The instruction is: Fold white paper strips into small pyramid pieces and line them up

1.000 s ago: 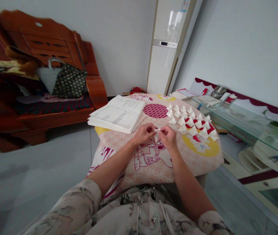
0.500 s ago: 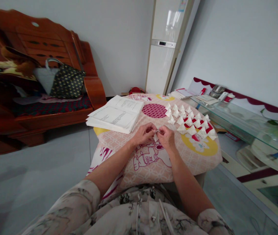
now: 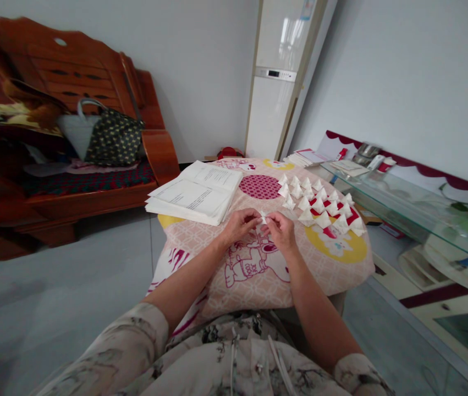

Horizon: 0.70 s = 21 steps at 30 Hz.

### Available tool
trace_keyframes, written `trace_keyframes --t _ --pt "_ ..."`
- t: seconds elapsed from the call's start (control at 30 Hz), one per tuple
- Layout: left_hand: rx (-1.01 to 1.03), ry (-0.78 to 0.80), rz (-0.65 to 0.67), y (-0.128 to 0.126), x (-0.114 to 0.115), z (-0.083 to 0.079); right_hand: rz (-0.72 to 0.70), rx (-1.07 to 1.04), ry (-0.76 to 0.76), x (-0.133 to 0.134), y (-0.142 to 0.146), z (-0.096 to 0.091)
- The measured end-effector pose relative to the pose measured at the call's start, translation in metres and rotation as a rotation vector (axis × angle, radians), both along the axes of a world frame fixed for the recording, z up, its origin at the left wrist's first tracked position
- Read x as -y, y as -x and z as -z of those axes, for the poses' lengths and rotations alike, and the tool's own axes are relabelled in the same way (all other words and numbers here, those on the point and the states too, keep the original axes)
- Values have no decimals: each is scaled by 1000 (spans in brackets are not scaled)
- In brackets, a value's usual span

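My left hand (image 3: 241, 224) and my right hand (image 3: 280, 229) meet over the middle of a small table with a pink patterned cloth (image 3: 254, 286). Both pinch one small white folded paper piece (image 3: 263, 218) between fingertips, fingers curled. Beyond my right hand lie several finished white folded paper triangles (image 3: 320, 205) in rows. A stack of printed white sheets (image 3: 194, 193) lies beyond my left hand at the table's far left.
A dark wooden bench (image 3: 77, 143) with a spotted bag (image 3: 112, 136) stands on the left. A tall white air conditioner (image 3: 277, 82) stands in the corner. A glass-topped low cabinet (image 3: 415, 209) with papers and small items runs along the right wall.
The hands have stayed together on the paper piece, only fingertips shifting slightly. The view has drifted a little.
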<state>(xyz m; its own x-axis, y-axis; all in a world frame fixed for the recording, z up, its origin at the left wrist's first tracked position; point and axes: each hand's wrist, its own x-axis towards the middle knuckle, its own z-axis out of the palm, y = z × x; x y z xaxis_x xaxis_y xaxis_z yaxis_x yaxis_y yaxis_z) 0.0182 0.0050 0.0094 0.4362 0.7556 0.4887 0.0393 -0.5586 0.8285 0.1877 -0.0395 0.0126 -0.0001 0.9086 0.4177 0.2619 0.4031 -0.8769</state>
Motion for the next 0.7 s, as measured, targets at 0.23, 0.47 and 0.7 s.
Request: trace_keyframes --t 0.23,0.47,0.7 --pt "36 16 -140 2 -1 -1 62 123 -66 -3 -2 4" --pt "359 446 -184 8 -15 3 34 372 -325 5 8 -6" --pt "419 699 121 12 -17 2 -75 439 -425 5 17 4"
